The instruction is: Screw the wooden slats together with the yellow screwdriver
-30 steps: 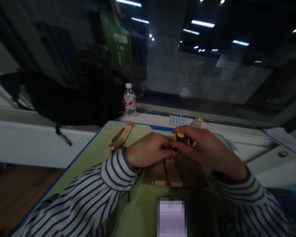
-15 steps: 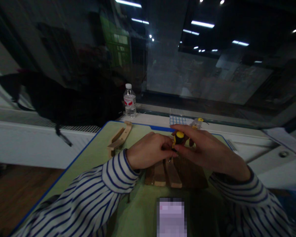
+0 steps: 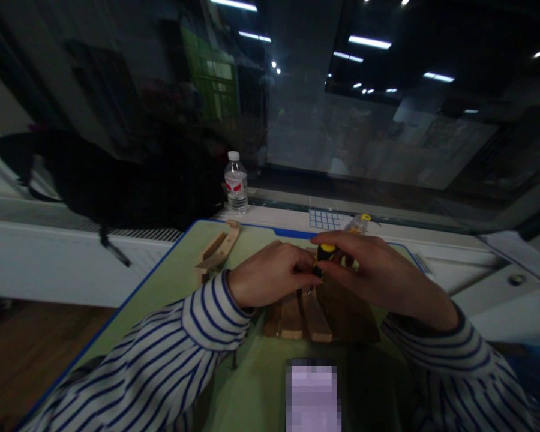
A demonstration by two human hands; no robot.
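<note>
A yellow and black screwdriver (image 3: 326, 252) stands nearly upright above two light wooden pieces. My right hand (image 3: 371, 267) has its thumb and fingers closed round the handle. Low on the same tool, my left hand (image 3: 272, 273) pinches with thumb and forefinger. The metal tip shows just below, at the upper end of the right wooden piece (image 3: 315, 318). Beside that lies the left wooden piece (image 3: 291, 318). Both rest on a dark brown board (image 3: 351, 312). Where tip and wood meet is too small to make out.
On the green table (image 3: 162, 288), a curved wooden assembly (image 3: 220, 249) lies at the back left. A water bottle (image 3: 236, 185) and a clear item with yellow (image 3: 359, 224) stand on the sill. A blurred-out phone-like object (image 3: 314, 396) lies in front; a black bag (image 3: 117, 180) sits left.
My right fingers have shifted slightly round the screwdriver handle, and more of it is covered. My left hand has hardly moved.
</note>
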